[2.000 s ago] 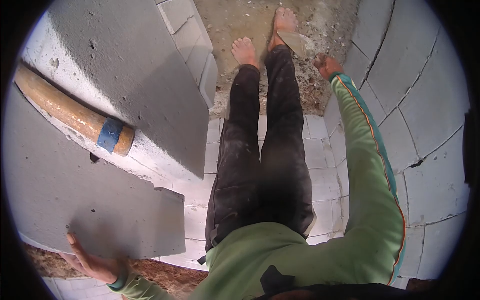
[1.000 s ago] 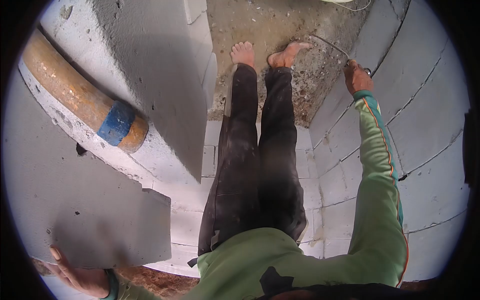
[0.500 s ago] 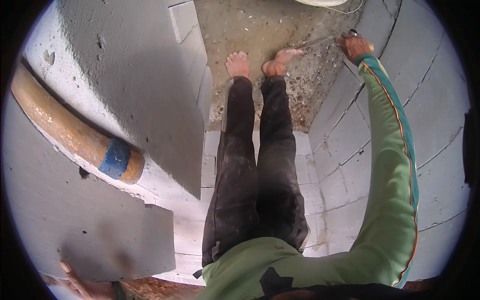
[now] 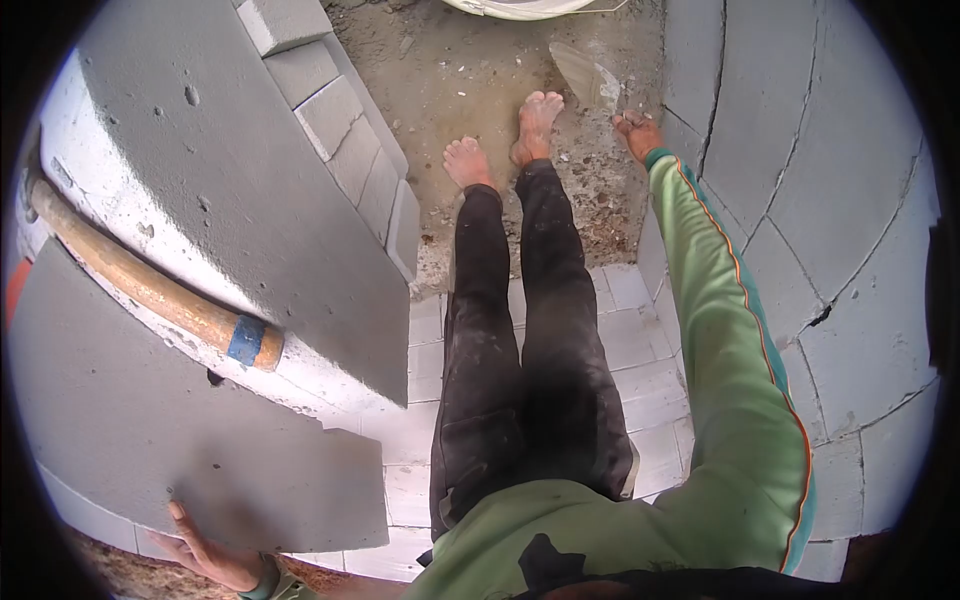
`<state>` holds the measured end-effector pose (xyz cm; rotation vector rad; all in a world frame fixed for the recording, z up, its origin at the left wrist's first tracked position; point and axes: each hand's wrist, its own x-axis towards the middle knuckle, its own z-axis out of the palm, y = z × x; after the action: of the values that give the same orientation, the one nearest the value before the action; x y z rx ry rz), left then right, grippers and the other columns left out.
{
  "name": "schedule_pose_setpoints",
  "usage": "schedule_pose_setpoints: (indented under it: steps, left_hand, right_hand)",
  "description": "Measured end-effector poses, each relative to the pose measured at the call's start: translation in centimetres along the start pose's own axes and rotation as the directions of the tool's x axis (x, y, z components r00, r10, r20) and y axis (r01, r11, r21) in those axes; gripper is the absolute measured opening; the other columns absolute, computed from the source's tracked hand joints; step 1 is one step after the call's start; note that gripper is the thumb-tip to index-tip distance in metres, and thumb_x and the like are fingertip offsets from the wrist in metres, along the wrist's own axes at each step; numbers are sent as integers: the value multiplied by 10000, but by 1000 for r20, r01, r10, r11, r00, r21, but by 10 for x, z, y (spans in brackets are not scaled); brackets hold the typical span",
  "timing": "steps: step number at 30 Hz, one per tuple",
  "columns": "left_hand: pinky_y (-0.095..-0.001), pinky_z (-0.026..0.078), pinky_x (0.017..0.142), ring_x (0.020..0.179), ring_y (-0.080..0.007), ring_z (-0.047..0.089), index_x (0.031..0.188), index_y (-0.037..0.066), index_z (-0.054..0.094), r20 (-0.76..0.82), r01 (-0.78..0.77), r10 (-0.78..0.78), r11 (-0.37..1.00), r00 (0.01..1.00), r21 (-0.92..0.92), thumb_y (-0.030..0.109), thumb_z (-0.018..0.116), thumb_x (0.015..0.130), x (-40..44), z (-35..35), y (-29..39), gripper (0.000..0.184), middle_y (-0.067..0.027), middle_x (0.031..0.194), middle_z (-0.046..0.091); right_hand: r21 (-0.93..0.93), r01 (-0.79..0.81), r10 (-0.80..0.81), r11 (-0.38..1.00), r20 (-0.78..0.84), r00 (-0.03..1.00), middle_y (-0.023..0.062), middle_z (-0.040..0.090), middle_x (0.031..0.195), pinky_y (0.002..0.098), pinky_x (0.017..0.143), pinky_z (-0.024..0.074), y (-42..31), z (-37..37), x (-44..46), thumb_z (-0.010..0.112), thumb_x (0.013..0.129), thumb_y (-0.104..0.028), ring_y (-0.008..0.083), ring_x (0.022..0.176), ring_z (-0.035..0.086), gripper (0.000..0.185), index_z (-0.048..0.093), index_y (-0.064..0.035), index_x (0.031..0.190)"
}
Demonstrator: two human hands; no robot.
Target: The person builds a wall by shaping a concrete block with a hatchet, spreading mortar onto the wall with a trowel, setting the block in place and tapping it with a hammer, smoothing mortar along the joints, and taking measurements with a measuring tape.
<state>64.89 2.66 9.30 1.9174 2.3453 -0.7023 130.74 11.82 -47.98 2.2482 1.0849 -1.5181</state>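
Note:
My right hand [image 4: 637, 135] reaches forward at the upper right with its fingers closed. A pale, flat-bladed tool [image 4: 585, 75] extends from it over the ground; motion blurs the blade, and the handle is hidden. At the lower left, my left hand [image 4: 220, 562] rests against the near edge of a grey block surface [image 4: 290, 490]. Its thumb lies over the edge, and its fingers stretch along the side, partly out of sight. Beyond that surface lies a curved wooden handle [image 4: 160, 290] with blue tape near its end.
Grey block walls rise on the left [image 4: 270, 200] and right [image 4: 780, 230]. Stacked blocks [image 4: 340, 115] stand at the upper left. Below are a pale block floor [image 4: 640, 360] and rough dirt [image 4: 420, 80]. A whitish round container [image 4: 520, 8] sits at the top edge.
My right hand has moved left and down, away from the right wall, and the blade has swung to point up-left. The view has shifted; my left hand stays at the block edge.

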Motion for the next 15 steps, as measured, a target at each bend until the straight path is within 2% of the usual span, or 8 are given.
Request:
schedule_pose_setpoints:
  steps: [3, 5, 7, 8, 9, 10, 12, 15]
  left_hand:
    - [-515, 461, 1078, 1322, -452, 510, 1471, 76, 521, -50, -101, 103, 994, 993, 52, 211, 664, 944, 7, 4, 5, 562, -315, 1457, 445]
    - [-514, 457, 1075, 1346, -433, 486, 1482, 80, 504, -108, -70, 70, 998, 992, 3, 242, 652, 968, 5, 10, 10, 560, -296, 1470, 434]
    - [-481, 441, 1084, 1319, -385, 507, 1499, 41, 461, -113, 79, -116, 955, 987, -286, 274, 652, 979, 15, 8, 28, 601, -285, 1476, 429]
    - [-462, 434, 1086, 1305, -359, 515, 1506, 17, 436, -99, 174, -243, 875, 965, -452, 287, 653, 982, 22, 4, 39, 627, -280, 1478, 425]
    - [-437, 429, 1084, 1289, -332, 519, 1510, -17, 406, -17, 311, -421, 696, 907, -647, 295, 657, 983, 32, -1, 59, 662, -275, 1478, 421]
    - [-412, 424, 1082, 1274, -305, 523, 1514, -51, 376, 107, 409, -558, 452, 823, -793, 303, 661, 983, 39, -6, 69, 699, -271, 1477, 417]
    - [-384, 416, 1075, 1259, -284, 514, 1505, -108, 331, 90, 371, -536, 444, 839, -816, 294, 681, 968, 40, -9, 71, 757, -259, 1467, 420]
    - [-382, 370, 1116, 1308, -305, 479, 1500, -154, 290, 53, 320, -525, 431, 849, -844, 286, 720, 927, 36, -8, 67, 840, -266, 1480, 418]
  right_hand:
    - [-15, -3, 2, 1000, -78, 997, 253, 586, 1410, 367, 1138, 368, 37, 6, -53, 635, 946, -516, 345, 1384, 502, 709, 574, 31, 1393]
    - [45, -15, 23, 999, -184, 983, 198, 703, 1207, 390, 987, 494, 75, 20, -86, 639, 959, -497, 328, 1114, 670, 628, 615, -9, 1353]
    - [553, -159, 227, 818, -56, 972, 96, 733, 938, 351, 733, 543, 103, 39, -122, 639, 978, -439, 235, 768, 686, 469, 681, -44, 1227]
    - [623, -187, 271, 760, -43, 962, 57, 702, 854, 332, 645, 514, 111, 45, -148, 639, 985, -415, 194, 667, 636, 397, 689, -64, 1163]
    - [686, -209, 313, 697, -29, 949, 18, 672, 769, 313, 556, 484, 113, 48, -176, 639, 991, -392, 152, 567, 586, 331, 697, -84, 1098]
    - [680, -216, 310, 701, -18, 951, 26, 669, 766, 326, 549, 489, 122, 54, -200, 644, 986, -398, 158, 571, 589, 320, 689, -94, 1076]
    - [690, -197, 294, 696, -23, 956, 31, 653, 747, 337, 513, 481, 129, 58, -249, 651, 979, -403, 157, 553, 577, 293, 669, -113, 1018]
    - [695, -284, 346, 660, 54, 937, 23, 646, 767, 362, 583, 494, 112, 53, -317, 630, 983, -392, 196, 614, 590, 289, 661, -107, 945]
